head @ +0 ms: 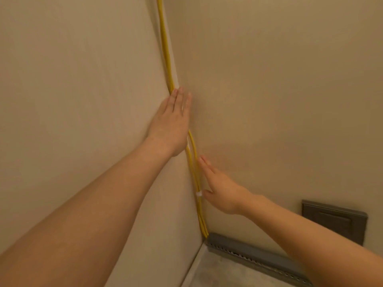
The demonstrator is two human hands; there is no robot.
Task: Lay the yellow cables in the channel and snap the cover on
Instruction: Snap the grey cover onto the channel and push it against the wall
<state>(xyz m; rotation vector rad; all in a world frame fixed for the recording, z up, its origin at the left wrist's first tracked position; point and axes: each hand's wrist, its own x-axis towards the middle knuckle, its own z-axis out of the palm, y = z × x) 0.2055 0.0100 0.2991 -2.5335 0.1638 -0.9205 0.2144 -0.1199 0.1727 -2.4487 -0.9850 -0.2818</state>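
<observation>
— Fingers?
— Left hand (pixel 173 121): straight, laid flat over the cables (pixel 166 59) in the wall corner, mid-frame, hiding a stretch. Right hand (pixel 219 189): straight too, holding nothing, just beside them near a white tie (pixel 198 193).
— Around?
— Grey channel (pixel 248 252) at the bottom; dark plate (pixel 333 220) lower right.

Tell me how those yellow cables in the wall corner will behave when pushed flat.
Probably flexible yet springy: the yellow cables bow apart just below the left hand. The white tie beside the right hand should keep them moving together there. They look thin, so likely light.
</observation>
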